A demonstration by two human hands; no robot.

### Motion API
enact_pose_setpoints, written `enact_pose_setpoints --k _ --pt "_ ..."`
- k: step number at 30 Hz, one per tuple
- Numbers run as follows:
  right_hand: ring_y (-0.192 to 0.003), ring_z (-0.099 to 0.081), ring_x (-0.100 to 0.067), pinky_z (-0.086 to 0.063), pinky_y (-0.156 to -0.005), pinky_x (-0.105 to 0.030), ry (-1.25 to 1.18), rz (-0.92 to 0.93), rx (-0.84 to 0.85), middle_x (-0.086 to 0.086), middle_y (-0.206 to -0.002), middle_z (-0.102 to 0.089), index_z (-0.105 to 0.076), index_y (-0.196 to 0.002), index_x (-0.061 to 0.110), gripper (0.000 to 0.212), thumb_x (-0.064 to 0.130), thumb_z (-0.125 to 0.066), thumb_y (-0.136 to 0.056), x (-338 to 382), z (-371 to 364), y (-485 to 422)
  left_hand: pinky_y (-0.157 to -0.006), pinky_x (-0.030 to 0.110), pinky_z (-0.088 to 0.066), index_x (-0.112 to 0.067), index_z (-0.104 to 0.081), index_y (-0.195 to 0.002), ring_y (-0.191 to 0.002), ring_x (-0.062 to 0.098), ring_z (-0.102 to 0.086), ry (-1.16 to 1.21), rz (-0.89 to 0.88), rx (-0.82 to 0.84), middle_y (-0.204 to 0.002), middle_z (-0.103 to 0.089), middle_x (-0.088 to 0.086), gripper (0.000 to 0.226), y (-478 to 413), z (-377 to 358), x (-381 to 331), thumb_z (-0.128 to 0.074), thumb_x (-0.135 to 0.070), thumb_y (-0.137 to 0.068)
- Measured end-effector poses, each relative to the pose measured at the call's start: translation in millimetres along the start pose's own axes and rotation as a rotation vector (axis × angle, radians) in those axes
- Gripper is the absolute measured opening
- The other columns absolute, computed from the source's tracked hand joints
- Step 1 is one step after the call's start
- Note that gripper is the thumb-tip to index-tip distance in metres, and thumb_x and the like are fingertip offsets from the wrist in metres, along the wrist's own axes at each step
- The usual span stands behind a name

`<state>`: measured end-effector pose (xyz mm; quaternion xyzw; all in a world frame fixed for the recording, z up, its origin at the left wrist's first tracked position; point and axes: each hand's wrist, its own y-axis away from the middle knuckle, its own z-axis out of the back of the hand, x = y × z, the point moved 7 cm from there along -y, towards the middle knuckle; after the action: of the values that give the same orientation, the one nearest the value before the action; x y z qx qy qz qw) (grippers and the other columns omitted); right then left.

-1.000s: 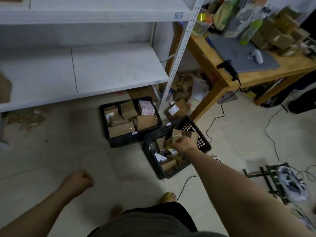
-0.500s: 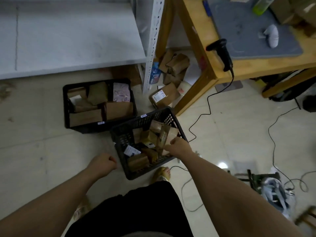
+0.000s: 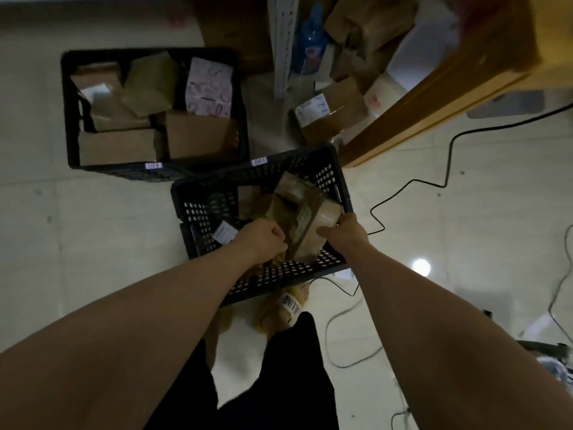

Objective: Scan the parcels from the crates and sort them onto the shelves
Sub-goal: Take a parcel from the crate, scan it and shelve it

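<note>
Parcel (image 3: 307, 214) gripped between left hand (image 3: 262, 240) and right hand (image 3: 345, 232).

We have brought our left hand (image 3: 262, 240) from the floor side of the near crate (image 3: 279, 273) into it, where it now seems to grip the brown parcel (image 3: 297, 218) alongside our right hand (image 3: 344, 231); we have bent closer.
</note>
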<state>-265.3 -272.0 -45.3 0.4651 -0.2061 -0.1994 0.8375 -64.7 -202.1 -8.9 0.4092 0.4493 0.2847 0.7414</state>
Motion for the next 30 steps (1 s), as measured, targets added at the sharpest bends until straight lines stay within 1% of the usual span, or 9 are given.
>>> enact_pose_setpoints --k 2,5,9,14,17,21,25,27,30 --pt "-0.128 -0.05 -0.04 -0.049 -0.098 -0.045 -0.046 -0.017 -0.016 -0.02 -0.145 -0.046 -0.023 -0.154 0.016 0.095 0.048 -0.077 -0.082 3.6 -16.0 -40.4 -0.087 0.026 -0.048 -0.016 -0.065 -0.091 -0.105 0.018 -0.058 0.044 0.019 -0.002 -0.105 -0.064 0.002 0.007 -37.3 -5.1 13.6 -0.071 -0.017 -0.091" --pt "-0.132 -0.044 -0.045 -0.047 -0.102 -0.055 -0.053 -0.057 -0.041 -0.022 -0.151 -0.036 -0.012 -0.157 0.025 0.104 0.053 -0.077 -0.08 5.2 -37.2 -98.4 -0.078 0.024 -0.044 -0.017 -0.065 -0.089 -0.1 0.015 -0.056 0.05 0.04 -0.016 -0.095 -0.061 -0.003 0.007 -87.1 -12.2 36.4 -0.071 -0.017 -0.091" --pt "-0.14 -0.036 -0.042 -0.041 -0.109 -0.056 -0.014 -0.06 -0.074 -0.017 -0.156 -0.034 -0.011 -0.158 0.027 0.112 0.058 -0.079 -0.074 1.7 -57.2 -161.5 -0.063 0.012 -0.035 -0.007 -0.068 -0.108 -0.1 0.012 -0.053 0.052 0.055 0.001 -0.1 -0.061 -0.003 0.018 -135.3 -21.0 70.2 -0.07 -0.017 -0.093" --pt "-0.138 -0.034 -0.04 -0.043 -0.101 -0.051 -0.071 -0.028 -0.213 -0.017 -0.148 -0.04 -0.03 -0.145 0.022 0.086 0.045 -0.081 -0.078 -4.4 -71.6 -181.3 -0.088 0.023 -0.045 -0.009 -0.069 -0.104 -0.104 0.014 -0.055 0.081 0.099 -0.024 -0.102 -0.061 -0.001 0.014 -154.7 -22.3 106.0 -0.069 -0.019 -0.093" --pt "-0.126 -0.044 -0.043 -0.045 -0.089 -0.049 -0.094 -0.031 -0.246 -0.02 -0.142 -0.04 -0.031 -0.14 0.027 0.079 0.04 -0.079 -0.079 0.7 -71.9 -157.0 -0.095 0.029 -0.049 -0.008 -0.069 -0.105 -0.105 0.018 -0.057 0.126 0.125 -0.001 -0.1 -0.061 0.0 0.014 -139.0 -14.1 113.0 -0.068 -0.017 -0.094" --pt "-0.107 -0.053 -0.043 -0.052 -0.091 -0.05 -0.145 0.029 -0.219 -0.014 -0.131 -0.038 -0.032 -0.134 0.035 0.073 0.042 -0.078 -0.078 17.3 -48.0 -95.5 -0.091 0.036 -0.052 -0.006 -0.065 -0.115 -0.112 0.026 -0.061 0.208 0.213 0.016 -0.113 -0.065 0.007 0.022 -93.2 13.8 101.8 -0.065 -0.019 -0.098" --pt "-0.1 -0.058 -0.035 -0.054 -0.072 -0.04 -0.296 0.114 -0.152 -0.01 -0.125 -0.048 -0.033 -0.128 0.039 0.067 0.037 -0.077 -0.078 52.0 -3.3 -17.5 -0.073 0.033 -0.055 -0.008 -0.063 -0.098 -0.082 0.022 -0.066 0.242 0.17 -0.057 -0.103 -0.069 0.014 0.006 -25.6 67.1 63.8 -0.065 -0.013 -0.096" --pt "-0.096 -0.06 -0.03 -0.061 -0.075 -0.048 -0.453 0.13 -0.1 -0.007 -0.118 -0.053 -0.035 -0.126 0.037 0.065 0.03 -0.079 -0.079 71.7 22.2 27.6 -0.081 0.038 -0.055 -0.006 -0.061 -0.109 -0.094 0.028 -0.066 0.294 0.165 -0.078 -0.114 -0.068 0.017 0.017 17.8 98.1 39.6 -0.066 -0.017 -0.097" --pt "-0.102 -0.064 -0.031 -0.063 -0.076 -0.05 -0.728 0.161 0.015 -0.008 -0.122 -0.057 -0.043 -0.129 0.032 0.064 0.021 -0.083 -0.08 101.8 54.3 100.0 -0.095 0.037 -0.047 -0.001 -0.041 -0.147 -0.126 0.033 -0.052 0.414 0.149 -0.089 -0.143 -0.051 0.015 0.061 87.9 143.7 6.7 -0.068 -0.023 -0.097"
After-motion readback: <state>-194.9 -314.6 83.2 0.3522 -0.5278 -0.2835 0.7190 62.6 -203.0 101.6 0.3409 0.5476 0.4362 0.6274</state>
